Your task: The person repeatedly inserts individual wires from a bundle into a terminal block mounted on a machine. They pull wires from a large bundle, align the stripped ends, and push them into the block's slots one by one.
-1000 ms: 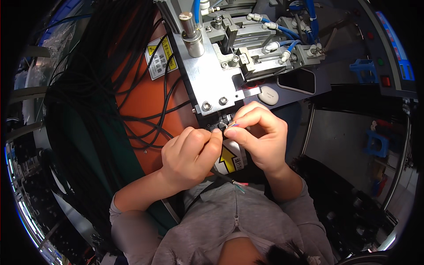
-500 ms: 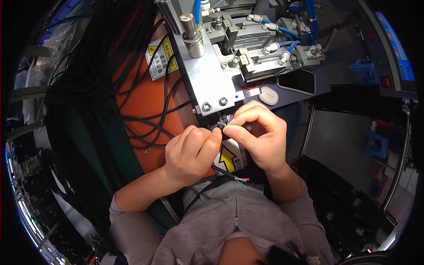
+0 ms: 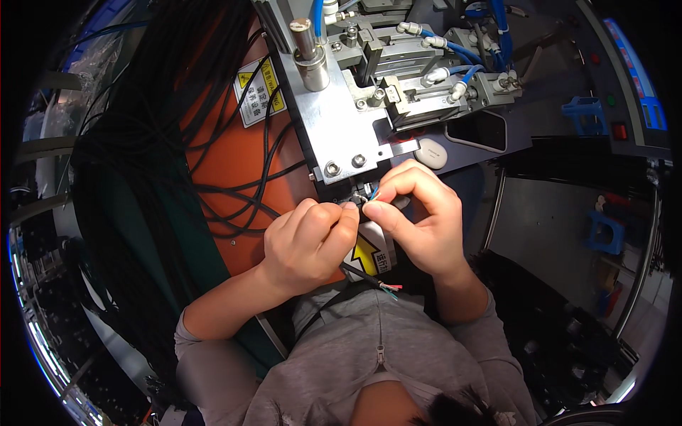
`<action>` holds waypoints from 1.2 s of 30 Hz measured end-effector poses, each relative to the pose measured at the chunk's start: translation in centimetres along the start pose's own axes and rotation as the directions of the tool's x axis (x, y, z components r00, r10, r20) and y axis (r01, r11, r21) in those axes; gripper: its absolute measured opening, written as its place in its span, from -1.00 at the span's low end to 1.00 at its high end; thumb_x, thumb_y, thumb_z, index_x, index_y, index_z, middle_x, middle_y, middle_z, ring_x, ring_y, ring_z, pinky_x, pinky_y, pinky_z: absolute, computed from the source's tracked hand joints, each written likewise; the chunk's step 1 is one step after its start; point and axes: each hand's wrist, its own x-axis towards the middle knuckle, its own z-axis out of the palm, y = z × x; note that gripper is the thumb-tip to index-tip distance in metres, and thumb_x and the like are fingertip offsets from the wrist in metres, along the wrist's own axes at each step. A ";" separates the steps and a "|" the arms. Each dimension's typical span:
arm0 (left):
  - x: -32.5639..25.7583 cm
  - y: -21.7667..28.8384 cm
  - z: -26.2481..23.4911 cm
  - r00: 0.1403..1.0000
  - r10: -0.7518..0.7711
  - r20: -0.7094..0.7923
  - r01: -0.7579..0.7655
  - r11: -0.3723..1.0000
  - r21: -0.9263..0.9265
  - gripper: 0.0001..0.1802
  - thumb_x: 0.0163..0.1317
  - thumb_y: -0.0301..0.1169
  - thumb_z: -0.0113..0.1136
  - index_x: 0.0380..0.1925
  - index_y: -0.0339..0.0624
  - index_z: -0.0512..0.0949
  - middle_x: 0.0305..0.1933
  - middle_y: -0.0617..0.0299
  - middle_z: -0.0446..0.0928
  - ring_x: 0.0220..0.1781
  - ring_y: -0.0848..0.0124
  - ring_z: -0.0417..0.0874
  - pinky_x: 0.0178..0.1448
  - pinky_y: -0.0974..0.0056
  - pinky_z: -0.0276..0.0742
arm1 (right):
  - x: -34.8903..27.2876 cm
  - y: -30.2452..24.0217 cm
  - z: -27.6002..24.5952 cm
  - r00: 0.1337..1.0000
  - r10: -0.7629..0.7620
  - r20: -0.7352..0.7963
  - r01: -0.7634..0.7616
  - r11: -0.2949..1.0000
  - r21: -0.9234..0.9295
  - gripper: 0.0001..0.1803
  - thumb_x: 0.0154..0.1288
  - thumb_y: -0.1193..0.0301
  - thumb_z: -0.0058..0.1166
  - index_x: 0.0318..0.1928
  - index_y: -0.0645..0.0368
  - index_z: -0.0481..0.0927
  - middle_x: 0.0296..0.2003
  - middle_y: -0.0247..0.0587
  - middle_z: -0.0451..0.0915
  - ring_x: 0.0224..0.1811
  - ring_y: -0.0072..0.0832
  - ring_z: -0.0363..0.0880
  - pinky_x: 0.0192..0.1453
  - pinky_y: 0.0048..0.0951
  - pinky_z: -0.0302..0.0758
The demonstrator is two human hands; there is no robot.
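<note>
My left hand (image 3: pixel 311 245) is closed, thumb and forefinger pinched together just in front of the machine's metal plate (image 3: pixel 339 131). What sits in that pinch is mostly hidden; a small dark and whitish end shows at the fingertips. Close beside it, my right hand (image 3: pixel 426 224) pinches thin coloured wires (image 3: pixel 374 192), of which a blue one shows most. Below both hands a black cable (image 3: pixel 361 275) with stripped end, its red, white and green cores fanned out, lies above my lap.
Pneumatic clamps (image 3: pixel 426 89) with blue air hoses fill the machine's top. A white rounded case (image 3: pixel 431 153) and a phone (image 3: pixel 479 132) lie to its right. Many black cables (image 3: pixel 263 163) cross the orange surface (image 3: pixel 227 167) at left. Blue stools (image 3: pixel 605 233) stand far right.
My right fingertips have shifted slightly right and up, and the blue wire shows more plainly between them. The left hand has barely moved.
</note>
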 end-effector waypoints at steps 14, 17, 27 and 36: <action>-0.4 0.3 0.4 0.990 -0.034 0.140 0.030 0.999 0.036 -0.66 -0.10 -0.50 0.19 -0.24 -0.35 0.59 -0.51 0.30 0.32 -0.55 0.51 0.41 -0.63 0.45 0.23 | -0.7 2.2 -0.5 0.997 0.071 -0.040 -0.072 0.997 -0.014 -0.86 0.09 0.54 0.27 -0.45 0.31 0.54 -0.45 -0.22 0.57 -0.38 -0.53 0.52 -0.24 -0.54 0.42; -0.4 0.2 0.4 0.991 -0.018 0.135 0.009 0.998 0.067 -0.66 -0.09 -0.49 0.19 -0.22 -0.34 0.60 -0.51 0.31 0.32 -0.55 0.53 0.40 -0.63 0.46 0.23 | -0.6 2.0 -0.4 0.999 0.037 -0.022 -0.038 0.997 -0.063 -0.85 0.13 0.52 0.26 -0.46 0.31 0.54 -0.44 -0.25 0.57 -0.39 -0.56 0.51 -0.27 -0.56 0.41; 0.1 0.9 -0.1 0.968 -0.051 0.247 0.040 0.998 0.052 -0.61 -0.13 -0.50 0.24 -0.17 -0.18 0.65 -0.48 0.33 0.41 -0.55 0.52 0.40 -0.58 0.45 0.31 | -0.7 3.3 -1.9 0.977 0.196 0.084 -0.199 0.980 0.022 -0.91 0.16 0.53 0.19 -0.35 0.33 0.60 -0.39 -0.20 0.60 -0.29 -0.50 0.55 -0.21 -0.51 0.43; 0.3 1.7 0.1 0.943 -0.154 0.296 0.104 0.978 0.179 -0.61 -0.11 -0.55 0.23 -0.17 -0.17 0.65 -0.54 0.34 0.21 -0.57 0.55 0.32 -0.61 0.43 0.24 | -0.6 3.3 0.1 0.995 -0.104 -0.004 0.092 0.896 -0.433 -0.93 0.01 0.61 0.14 -0.51 0.26 0.50 -0.54 -0.16 0.48 -0.46 -0.22 0.45 -0.34 -0.30 0.39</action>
